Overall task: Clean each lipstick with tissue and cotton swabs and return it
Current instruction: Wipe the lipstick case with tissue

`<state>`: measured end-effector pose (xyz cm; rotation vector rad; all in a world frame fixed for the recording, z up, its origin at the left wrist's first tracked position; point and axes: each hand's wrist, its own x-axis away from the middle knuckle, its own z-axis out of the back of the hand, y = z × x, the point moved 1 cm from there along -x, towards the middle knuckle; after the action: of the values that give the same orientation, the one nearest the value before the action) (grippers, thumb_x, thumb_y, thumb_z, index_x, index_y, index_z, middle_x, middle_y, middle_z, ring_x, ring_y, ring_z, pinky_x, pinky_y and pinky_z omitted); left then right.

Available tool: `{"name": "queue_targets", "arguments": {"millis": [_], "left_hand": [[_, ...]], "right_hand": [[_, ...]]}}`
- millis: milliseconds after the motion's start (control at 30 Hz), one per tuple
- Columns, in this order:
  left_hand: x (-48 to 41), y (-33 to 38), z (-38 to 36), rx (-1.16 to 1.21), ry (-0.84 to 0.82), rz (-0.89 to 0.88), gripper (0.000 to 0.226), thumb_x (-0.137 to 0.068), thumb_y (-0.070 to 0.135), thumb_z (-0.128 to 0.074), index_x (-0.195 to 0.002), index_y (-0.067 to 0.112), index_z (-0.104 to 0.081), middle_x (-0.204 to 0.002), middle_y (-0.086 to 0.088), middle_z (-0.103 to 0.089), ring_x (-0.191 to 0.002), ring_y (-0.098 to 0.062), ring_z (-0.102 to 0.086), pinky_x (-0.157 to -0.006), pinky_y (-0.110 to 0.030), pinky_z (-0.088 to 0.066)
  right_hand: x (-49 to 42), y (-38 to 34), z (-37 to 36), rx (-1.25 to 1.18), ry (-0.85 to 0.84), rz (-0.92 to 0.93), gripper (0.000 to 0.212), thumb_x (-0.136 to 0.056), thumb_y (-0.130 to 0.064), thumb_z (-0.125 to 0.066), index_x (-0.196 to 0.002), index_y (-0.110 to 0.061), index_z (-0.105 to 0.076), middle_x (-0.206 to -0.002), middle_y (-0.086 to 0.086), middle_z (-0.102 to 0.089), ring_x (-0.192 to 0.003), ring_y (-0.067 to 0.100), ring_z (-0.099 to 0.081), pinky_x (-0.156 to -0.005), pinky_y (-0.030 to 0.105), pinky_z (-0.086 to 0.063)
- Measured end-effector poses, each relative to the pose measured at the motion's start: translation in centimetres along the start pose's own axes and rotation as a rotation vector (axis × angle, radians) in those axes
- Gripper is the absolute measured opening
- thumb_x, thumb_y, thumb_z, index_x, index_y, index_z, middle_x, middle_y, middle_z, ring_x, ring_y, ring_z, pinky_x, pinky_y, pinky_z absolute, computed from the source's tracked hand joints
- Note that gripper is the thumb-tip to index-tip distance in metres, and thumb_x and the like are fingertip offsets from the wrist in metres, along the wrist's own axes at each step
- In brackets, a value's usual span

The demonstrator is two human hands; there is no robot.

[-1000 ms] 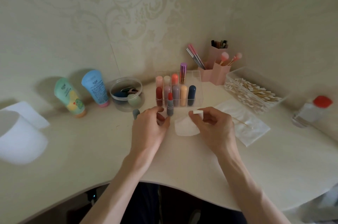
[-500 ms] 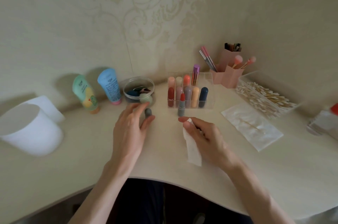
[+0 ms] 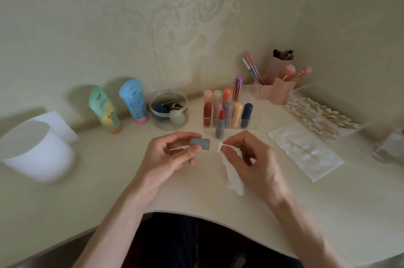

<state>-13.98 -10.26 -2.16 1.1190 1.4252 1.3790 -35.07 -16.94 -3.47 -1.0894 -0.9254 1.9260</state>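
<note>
My left hand (image 3: 168, 158) holds the grey lipstick cap (image 3: 200, 143) on its side, open end pointing right. My right hand (image 3: 251, 158) pinches a white tissue (image 3: 231, 171) whose tip sits just right of the cap; the rest hangs down to the desk. The uncapped lipstick (image 3: 220, 124), grey tube with red bullet, stands upright in front of the clear organizer (image 3: 254, 114), which holds several capped lipsticks. A clear box of cotton swabs (image 3: 323, 114) stands at the right.
A flat tissue sheet (image 3: 306, 149) lies right of my hands. Pink brush holders (image 3: 277, 90), a round clear jar (image 3: 168, 112), two tubes (image 3: 133, 101) and a white container (image 3: 32, 149) stand along the wall. A red-capped bottle (image 3: 391, 147) is at the far right.
My left hand picked the grey cap up off the desk and turned it sideways. My right hand lifted the tissue and brought its tip up beside the cap's open end.
</note>
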Motion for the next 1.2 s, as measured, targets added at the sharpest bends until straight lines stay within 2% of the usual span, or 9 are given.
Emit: {"name": "queue_targets", "arguments": {"millis": [200, 300, 367, 467, 633, 733, 933, 1067, 1200], "left_hand": [[0.2, -0.3, -1.3, 0.101, -0.031, 0.031, 0.025, -0.075, 0.018, -0.083, -0.100, 0.017, -0.082, -0.090, -0.011, -0.077, -0.060, -0.018, -0.056, -0.048, -0.022, -0.029], [0.2, -0.5, -1.5, 0.134, 0.000, 0.047, 0.026, -0.074, 0.017, -0.083, -0.100, 0.012, -0.082, -0.088, -0.014, -0.077, -0.061, -0.018, -0.058, -0.047, -0.021, -0.032], [0.3, -0.5, -1.5, 0.141, 0.023, 0.040, 0.029, -0.074, 0.017, -0.082, -0.101, 0.009, -0.081, -0.087, -0.015, -0.077, -0.064, -0.018, -0.062, -0.048, -0.020, -0.037], [0.4, -0.5, -1.5, 0.165, 0.066, 0.034, 0.029, -0.075, 0.015, -0.081, -0.103, 0.008, -0.080, -0.089, -0.016, -0.078, -0.067, -0.017, -0.066, -0.049, -0.020, -0.041], [0.3, -0.5, -1.3, 0.243, 0.120, 0.060, 0.029, -0.076, 0.016, -0.078, -0.103, 0.007, -0.080, -0.083, -0.014, -0.077, -0.065, -0.014, -0.067, -0.049, -0.019, -0.041], [0.4, -0.5, -1.3, 0.246, 0.113, 0.056, 0.029, -0.076, 0.016, -0.078, -0.103, 0.006, -0.079, -0.088, -0.016, -0.078, -0.067, -0.015, -0.068, -0.049, -0.020, -0.040], [0.5, -0.6, -1.3, 0.245, 0.085, 0.048, 0.021, -0.075, 0.015, -0.079, -0.095, 0.013, -0.083, -0.092, -0.017, -0.079, -0.068, -0.017, -0.068, -0.048, -0.021, -0.039], [0.5, -0.6, -1.3, 0.242, 0.080, 0.033, 0.024, -0.074, 0.013, -0.080, -0.098, 0.010, -0.081, -0.090, -0.018, -0.078, -0.068, -0.017, -0.067, -0.049, -0.021, -0.040], [0.6, -0.7, -1.4, 0.188, 0.056, 0.018, 0.027, -0.073, 0.014, -0.082, -0.099, 0.008, -0.078, -0.089, -0.013, -0.078, -0.073, -0.017, -0.069, -0.053, -0.022, -0.043]], "right_hand": [[0.3, -1.0, -0.7, 0.039, 0.116, 0.137, 0.013, -0.090, -0.012, -0.082, -0.095, -0.022, -0.077, -0.069, -0.010, -0.064, -0.055, 0.014, -0.048, -0.055, 0.019, -0.038], [0.4, -1.0, -0.9, -0.009, 0.087, 0.119, 0.015, -0.089, -0.008, -0.081, -0.097, -0.021, -0.080, -0.072, -0.013, -0.066, -0.057, 0.012, -0.051, -0.057, 0.018, -0.041], [0.5, -1.0, -1.0, -0.101, 0.030, 0.062, 0.019, -0.091, -0.009, -0.080, -0.099, -0.026, -0.080, -0.076, -0.010, -0.071, -0.062, 0.011, -0.055, -0.060, 0.026, -0.047], [0.4, -0.9, -1.0, -0.208, -0.074, 0.001, 0.022, -0.090, -0.011, -0.083, -0.107, -0.024, -0.080, -0.090, -0.011, -0.077, -0.077, 0.011, -0.067, -0.075, 0.038, -0.057], [0.3, -0.8, -1.1, -0.354, -0.232, -0.061, 0.038, -0.091, -0.025, -0.079, -0.128, -0.022, -0.073, -0.121, -0.005, -0.077, -0.113, 0.018, -0.073, -0.098, 0.035, -0.058], [0.3, -1.0, -1.3, -0.421, -0.231, -0.077, 0.035, -0.092, -0.020, -0.074, -0.126, -0.020, -0.072, -0.117, -0.005, -0.079, -0.111, 0.018, -0.076, -0.099, 0.032, -0.058], [0.5, -1.1, -1.3, -0.216, -0.082, 0.004, 0.025, -0.089, -0.019, -0.081, -0.114, -0.022, -0.078, -0.102, -0.014, -0.080, -0.096, 0.013, -0.076, -0.087, 0.020, -0.055], [0.7, -1.0, -2.0, -0.203, -0.021, 0.016, 0.024, -0.089, -0.014, -0.083, -0.112, -0.021, -0.080, -0.098, -0.016, -0.079, -0.085, 0.011, -0.071, -0.084, 0.027, -0.057], [0.6, -0.8, -2.4, -0.265, -0.012, 0.009, 0.015, -0.094, -0.013, -0.078, -0.109, -0.015, -0.078, -0.095, -0.005, -0.079, -0.086, 0.018, -0.073, -0.082, 0.028, -0.059]]}}
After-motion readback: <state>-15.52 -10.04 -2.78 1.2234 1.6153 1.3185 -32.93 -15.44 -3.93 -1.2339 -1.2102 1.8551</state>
